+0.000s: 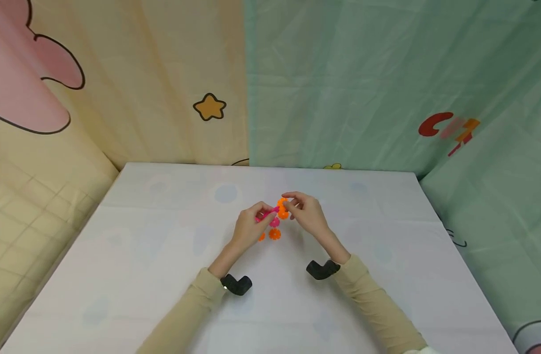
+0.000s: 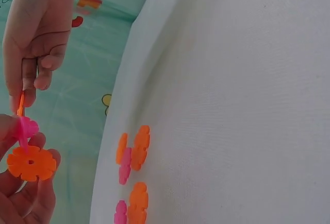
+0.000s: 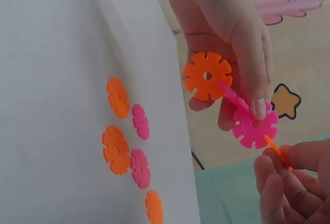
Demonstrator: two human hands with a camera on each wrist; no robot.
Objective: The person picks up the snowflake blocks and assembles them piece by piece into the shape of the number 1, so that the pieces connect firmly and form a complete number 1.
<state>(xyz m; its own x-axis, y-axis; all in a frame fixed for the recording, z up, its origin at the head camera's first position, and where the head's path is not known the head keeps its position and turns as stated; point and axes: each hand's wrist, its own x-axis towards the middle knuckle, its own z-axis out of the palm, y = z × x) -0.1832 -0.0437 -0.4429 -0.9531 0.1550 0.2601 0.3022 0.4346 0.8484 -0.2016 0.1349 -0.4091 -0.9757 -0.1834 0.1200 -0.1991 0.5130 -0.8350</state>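
My left hand [image 1: 249, 227] pinches a pink notched disc [image 3: 253, 127] between thumb and fingers. Joined on its far side are a second pink disc [image 3: 234, 97], seen nearly edge-on, and an orange notched disc [image 3: 207, 76] with a small centre hole. My right hand [image 1: 309, 215] pinches another orange disc [image 3: 279, 154], turned edge-on, whose tip meets the rim of the held pink disc. The left wrist view shows the two hands close together, the right hand's orange disc [image 2: 21, 104] standing upright against the pink one [image 2: 28, 128].
On the white table [image 1: 164, 285] beneath the hands lie several loose discs, among them an orange one [image 3: 116, 150], another orange [image 3: 118, 98], a pink one [image 3: 140, 121] and a second pink [image 3: 139, 168]. Curtains with printed figures [image 1: 210, 106] hang behind the table.
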